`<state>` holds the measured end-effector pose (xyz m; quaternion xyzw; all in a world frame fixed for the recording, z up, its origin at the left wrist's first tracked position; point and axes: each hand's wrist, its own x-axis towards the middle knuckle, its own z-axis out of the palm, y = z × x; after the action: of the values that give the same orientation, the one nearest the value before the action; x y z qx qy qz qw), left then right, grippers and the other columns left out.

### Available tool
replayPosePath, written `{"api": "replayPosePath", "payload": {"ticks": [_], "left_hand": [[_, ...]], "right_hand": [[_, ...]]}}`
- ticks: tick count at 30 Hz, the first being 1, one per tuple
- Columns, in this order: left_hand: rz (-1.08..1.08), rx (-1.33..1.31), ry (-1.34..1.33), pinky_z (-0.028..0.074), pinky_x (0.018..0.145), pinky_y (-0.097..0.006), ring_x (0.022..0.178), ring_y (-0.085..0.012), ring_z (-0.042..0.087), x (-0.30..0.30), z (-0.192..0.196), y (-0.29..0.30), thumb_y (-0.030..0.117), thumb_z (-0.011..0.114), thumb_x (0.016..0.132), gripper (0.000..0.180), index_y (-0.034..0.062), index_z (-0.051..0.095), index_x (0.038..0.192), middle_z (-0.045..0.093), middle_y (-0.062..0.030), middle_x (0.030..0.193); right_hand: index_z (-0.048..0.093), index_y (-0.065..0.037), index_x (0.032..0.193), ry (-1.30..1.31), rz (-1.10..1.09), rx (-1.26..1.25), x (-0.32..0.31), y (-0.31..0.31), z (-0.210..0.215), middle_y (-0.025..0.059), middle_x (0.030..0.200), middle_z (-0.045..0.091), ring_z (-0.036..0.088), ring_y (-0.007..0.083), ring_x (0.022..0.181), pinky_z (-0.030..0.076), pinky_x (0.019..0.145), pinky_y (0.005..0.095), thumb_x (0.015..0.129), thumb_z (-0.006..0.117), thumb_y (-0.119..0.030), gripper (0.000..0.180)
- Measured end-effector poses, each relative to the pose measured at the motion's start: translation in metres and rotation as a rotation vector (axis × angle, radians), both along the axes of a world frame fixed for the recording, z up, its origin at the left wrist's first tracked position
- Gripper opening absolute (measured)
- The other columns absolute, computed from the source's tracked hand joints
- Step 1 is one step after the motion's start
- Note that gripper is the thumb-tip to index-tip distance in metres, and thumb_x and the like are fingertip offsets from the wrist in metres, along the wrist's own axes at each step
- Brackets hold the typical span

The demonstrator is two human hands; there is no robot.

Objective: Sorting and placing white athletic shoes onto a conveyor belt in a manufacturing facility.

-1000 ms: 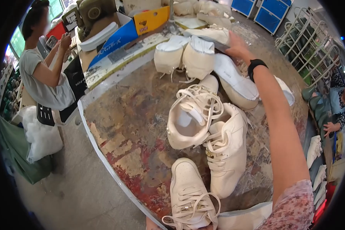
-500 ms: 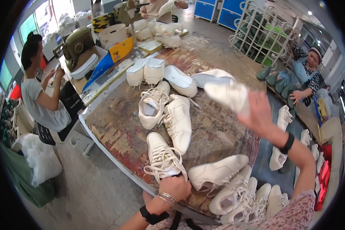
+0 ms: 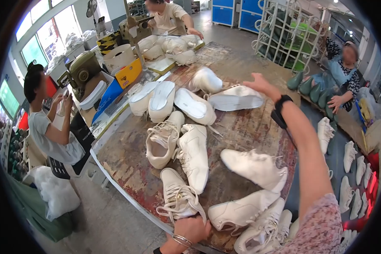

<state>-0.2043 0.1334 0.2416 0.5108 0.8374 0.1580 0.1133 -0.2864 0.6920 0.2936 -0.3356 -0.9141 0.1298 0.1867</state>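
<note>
Cream lace-up sneakers are spread over the worn table. At the near edge, my left hand (image 3: 192, 230) is closed on the heel end of a cream sneaker (image 3: 176, 192), its toe pointing away. My right hand (image 3: 261, 86) reaches to the far side, fingers stretched out and empty, beside a sneaker on its side (image 3: 236, 100) with its pale sole toward me. Left of that is a slightly blurred sneaker (image 3: 206, 80). Another sneaker (image 3: 255, 169) lies at middle right. Two more, an upright one (image 3: 161, 142) and one on its side (image 3: 193, 156), sit mid-table.
Several sneakers (image 3: 161, 100) lie sole-up at the far left; others (image 3: 264, 230) crowd the near right corner. Beyond are a sewing machine (image 3: 84, 67) and a wire rack (image 3: 285, 38). Co-workers (image 3: 55, 131) sit left and far; another (image 3: 345, 80) is by green shoe lasts (image 3: 315, 91).
My right hand has let go of a sneaker and moved farther away. Sneakers now show at middle right and behind the far row. My left hand keeps its hold; the view has tilted up.
</note>
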Motion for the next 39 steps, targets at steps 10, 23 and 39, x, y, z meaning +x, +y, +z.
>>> {"api": "replayPosePath", "payload": {"ticks": [10, 23, 39], "left_hand": [[0.087, -0.018, 0.028, 0.046, 0.039, -0.04, 0.039, -0.0288, 0.055, -0.005, -0.004, -0.008, 0.039, 0.063, 0.071, 0.038, 0.006, 0.059, 0.054, 0.055, -0.012, 0.046], [-0.514, -0.368, -0.241, 0.05, 0.074, -0.034, 0.096, -0.0273, 0.06, -0.057, 0.086, -0.043, 0.037, 0.063, 0.075, 0.044, 0.0052, 0.057, 0.106, 0.065, -0.014, 0.096], [0.707, 0.244, -0.742, 0.053, 0.071, -0.037, 0.097, -0.0287, 0.061, -0.44, 0.021, 0.111, 0.063, 0.063, 0.069, 0.092, -0.0049, 0.041, 0.127, 0.054, -0.0237, 0.117]], "right_hand": [[0.06, 0.002, 0.1, -0.01, 0.295, -0.34, 0.046, -0.108, -0.003, 0.0136, 0.09, 0.064, 0.061, 0.022, 0.08, 0.048, 0.072, 0.0329, 0.067, 0.072, -0.041, 0.056], [0.062, -0.001, 0.109, -0.415, 0.59, -0.575, 0.019, -0.187, 0.151, 0.0084, 0.089, 0.067, 0.064, 0.0145, 0.077, 0.051, 0.07, 0.0278, 0.084, 0.062, -0.025, 0.034], [0.047, 0.002, 0.1, -0.122, 0.131, 0.238, -0.155, -0.14, -0.039, 0.0196, 0.078, 0.064, 0.062, 0.0355, 0.076, 0.044, 0.075, 0.0451, 0.071, 0.056, -0.025, 0.04]]}}
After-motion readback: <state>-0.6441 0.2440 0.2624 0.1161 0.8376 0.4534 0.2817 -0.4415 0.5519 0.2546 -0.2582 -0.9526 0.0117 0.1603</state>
